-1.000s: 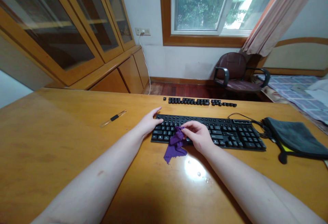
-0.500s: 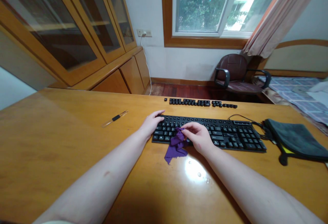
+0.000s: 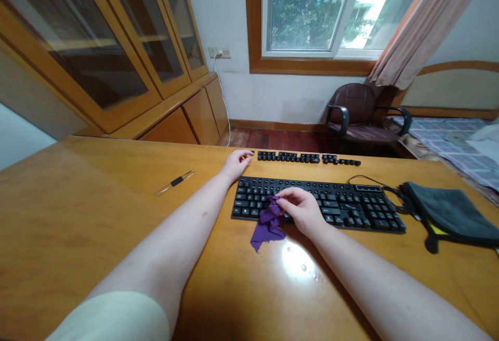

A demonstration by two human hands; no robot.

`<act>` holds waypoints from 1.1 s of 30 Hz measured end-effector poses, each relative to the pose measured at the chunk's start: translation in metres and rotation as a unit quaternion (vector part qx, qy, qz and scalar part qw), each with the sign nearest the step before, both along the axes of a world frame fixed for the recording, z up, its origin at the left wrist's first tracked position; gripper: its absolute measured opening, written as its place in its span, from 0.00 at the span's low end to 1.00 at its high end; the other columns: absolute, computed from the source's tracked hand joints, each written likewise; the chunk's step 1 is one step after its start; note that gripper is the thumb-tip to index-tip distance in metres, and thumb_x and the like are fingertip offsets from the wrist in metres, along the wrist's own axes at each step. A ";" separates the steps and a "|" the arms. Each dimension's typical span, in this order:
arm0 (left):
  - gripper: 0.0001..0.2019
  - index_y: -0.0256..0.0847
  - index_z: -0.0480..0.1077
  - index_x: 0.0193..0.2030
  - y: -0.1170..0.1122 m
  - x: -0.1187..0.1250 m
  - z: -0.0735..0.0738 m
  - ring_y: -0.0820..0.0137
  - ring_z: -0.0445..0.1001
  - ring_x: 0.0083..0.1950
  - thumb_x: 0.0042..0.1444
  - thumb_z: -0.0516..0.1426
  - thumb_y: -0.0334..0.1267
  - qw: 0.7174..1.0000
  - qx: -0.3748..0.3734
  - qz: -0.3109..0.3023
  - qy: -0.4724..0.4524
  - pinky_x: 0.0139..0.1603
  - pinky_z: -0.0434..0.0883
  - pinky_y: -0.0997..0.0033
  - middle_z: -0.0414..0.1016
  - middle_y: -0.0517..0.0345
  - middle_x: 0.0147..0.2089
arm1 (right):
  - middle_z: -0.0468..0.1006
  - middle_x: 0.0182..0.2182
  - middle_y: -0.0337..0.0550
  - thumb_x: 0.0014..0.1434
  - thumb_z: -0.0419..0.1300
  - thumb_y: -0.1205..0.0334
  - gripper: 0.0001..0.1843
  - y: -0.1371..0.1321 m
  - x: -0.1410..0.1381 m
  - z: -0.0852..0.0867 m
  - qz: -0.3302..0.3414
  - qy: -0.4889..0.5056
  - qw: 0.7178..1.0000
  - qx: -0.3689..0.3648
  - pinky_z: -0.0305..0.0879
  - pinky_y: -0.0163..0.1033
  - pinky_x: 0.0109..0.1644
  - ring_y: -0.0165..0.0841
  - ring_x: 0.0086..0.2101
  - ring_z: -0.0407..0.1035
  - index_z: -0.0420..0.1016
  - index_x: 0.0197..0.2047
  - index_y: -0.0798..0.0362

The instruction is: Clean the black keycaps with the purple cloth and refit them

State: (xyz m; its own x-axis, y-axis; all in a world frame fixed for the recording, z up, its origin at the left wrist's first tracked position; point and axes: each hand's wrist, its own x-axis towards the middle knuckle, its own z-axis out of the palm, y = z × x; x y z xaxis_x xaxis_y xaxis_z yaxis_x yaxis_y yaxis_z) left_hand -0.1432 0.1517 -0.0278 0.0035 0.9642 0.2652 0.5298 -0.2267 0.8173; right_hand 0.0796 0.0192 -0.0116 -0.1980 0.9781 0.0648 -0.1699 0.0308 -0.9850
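A black keyboard (image 3: 362, 211) lies on the wooden desk, its top row bare of keycaps. My right hand (image 3: 302, 208) rests over its middle, thumb and fingers pinching a crumpled purple cloth (image 3: 268, 226) that hangs over the keyboard's front edge onto the desk. Beyond the keyboard's far left corner, my left hand (image 3: 236, 165) has thumb and fingertips bent together at a single loose keycap, which they mostly cover. This keycap sits at the left end of a line of loose black keycaps (image 3: 288, 157) along the desk's far edge.
A clear tool with a black grip (image 3: 176, 180) lies on the desk at left. To the right are the keyboard's coiled cable (image 3: 403, 203) and a dark grey cloth pouch (image 3: 452, 211). Behind the desk stand a glass-door cabinet (image 3: 156, 86) and a brown armchair (image 3: 354, 107).
My left hand has left the keyboard's upper left corner and moved forward to the single keycap at the far edge. My right hand and the purple cloth have stayed in place.
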 end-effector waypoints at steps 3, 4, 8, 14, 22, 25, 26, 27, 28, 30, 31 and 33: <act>0.15 0.42 0.75 0.44 0.011 0.005 0.003 0.72 0.64 0.32 0.49 0.57 0.39 0.998 0.013 -0.034 0.046 0.43 0.64 0.70 0.69 0.58 0.33 | 0.75 0.21 0.38 0.45 0.66 0.60 0.08 0.000 0.000 0.000 0.006 -0.005 1.000 0.003 0.65 0.33 0.25 0.26 0.20 0.67 0.77 0.30 0.53; 0.16 0.42 0.74 0.46 0.013 0.005 0.003 0.71 0.65 0.32 0.50 0.57 0.40 0.996 0.018 -0.046 0.073 0.43 0.64 0.70 0.68 0.58 0.33 | 0.75 0.20 0.37 0.45 0.66 0.59 0.08 0.000 0.000 0.000 0.006 -0.007 1.000 0.003 0.65 0.33 0.25 0.27 0.20 0.67 0.77 0.30 0.53; 0.18 0.48 0.71 0.52 0.020 0.005 0.002 0.68 0.68 0.37 0.54 0.54 0.44 0.976 0.033 -0.079 0.201 0.43 0.64 0.69 0.69 0.57 0.36 | 0.74 0.19 0.37 0.44 0.67 0.59 0.08 0.000 -0.001 0.003 0.000 -0.006 1.000 -0.004 0.64 0.33 0.24 0.27 0.19 0.66 0.77 0.29 0.53; 0.15 0.49 0.74 0.46 0.018 0.006 0.002 0.67 0.70 0.40 0.52 0.55 0.46 0.964 0.018 -0.082 0.252 0.43 0.65 0.70 0.70 0.56 0.40 | 0.75 0.20 0.38 0.43 0.67 0.59 0.09 0.000 -0.002 0.004 -0.007 -0.004 1.000 -0.011 0.65 0.33 0.24 0.27 0.19 0.66 0.77 0.28 0.53; 0.10 0.43 0.76 0.35 0.012 0.006 0.002 0.64 0.70 0.43 0.46 0.60 0.42 0.980 0.027 -0.064 0.186 0.48 0.65 0.67 0.71 0.55 0.39 | 0.74 0.19 0.37 0.43 0.67 0.57 0.09 0.000 -0.002 0.005 -0.006 -0.010 1.000 -0.008 0.65 0.34 0.24 0.27 0.19 0.66 0.76 0.28 0.53; 0.12 0.40 0.74 0.36 0.008 0.002 0.002 0.68 0.70 0.34 0.46 0.60 0.43 0.992 -0.001 -0.041 0.123 0.41 0.67 0.68 0.71 0.56 0.32 | 0.74 0.19 0.37 0.44 0.67 0.57 0.09 0.000 -0.001 0.004 0.001 -0.011 1.000 -0.007 0.65 0.33 0.24 0.27 0.19 0.66 0.76 0.29 0.53; 0.13 0.39 0.73 0.38 0.005 0.001 0.004 0.70 0.69 0.30 0.47 0.59 0.43 0.994 -0.010 -0.031 0.108 0.38 0.67 0.69 0.71 0.57 0.30 | 0.74 0.19 0.37 0.45 0.66 0.57 0.09 0.000 -0.001 0.003 0.003 -0.012 1.000 -0.004 0.65 0.33 0.25 0.27 0.19 0.67 0.76 0.29 0.53; 0.15 0.38 0.72 0.40 0.001 0.001 0.006 0.71 0.67 0.28 0.49 0.57 0.44 0.996 -0.012 -0.019 0.091 0.35 0.67 0.69 0.71 0.58 0.28 | 0.74 0.19 0.37 0.45 0.66 0.57 0.09 0.000 0.000 0.003 0.004 -0.012 1.000 0.000 0.65 0.33 0.25 0.27 0.19 0.67 0.76 0.30 0.53; 0.16 0.37 0.71 0.42 -0.005 0.003 0.009 0.72 0.67 0.27 0.51 0.56 0.44 0.997 -0.009 -0.010 0.073 0.34 0.67 0.70 0.71 0.58 0.29 | 0.74 0.19 0.37 0.46 0.66 0.57 0.09 0.000 0.001 0.002 0.006 -0.011 1.000 0.005 0.65 0.33 0.25 0.28 0.20 0.67 0.76 0.30 0.53; 0.16 0.37 0.70 0.43 -0.022 0.013 0.015 0.73 0.67 0.27 0.51 0.55 0.45 0.999 0.009 0.025 -0.030 0.33 0.66 0.71 0.72 0.57 0.32 | 0.74 0.20 0.37 0.47 0.65 0.56 0.10 0.001 0.001 0.003 0.000 -0.007 1.000 0.012 0.65 0.34 0.25 0.28 0.20 0.67 0.76 0.31 0.53; 0.17 0.37 0.70 0.44 -0.034 0.021 0.019 0.73 0.67 0.28 0.50 0.56 0.45 0.996 0.012 0.028 -0.080 0.33 0.66 0.72 0.73 0.57 0.33 | 0.74 0.20 0.38 0.48 0.65 0.55 0.11 0.002 0.002 0.003 -0.005 -0.002 1.000 0.012 0.66 0.34 0.26 0.28 0.20 0.67 0.76 0.32 0.53; 0.17 0.37 0.69 0.44 -0.062 0.040 0.023 0.75 0.67 0.28 0.51 0.56 0.44 0.986 -0.014 0.020 -0.167 0.31 0.66 0.73 0.73 0.56 0.34 | 0.75 0.21 0.38 0.48 0.64 0.53 0.13 0.004 0.002 0.003 -0.017 0.021 1.000 0.004 0.66 0.35 0.26 0.28 0.20 0.67 0.75 0.33 0.53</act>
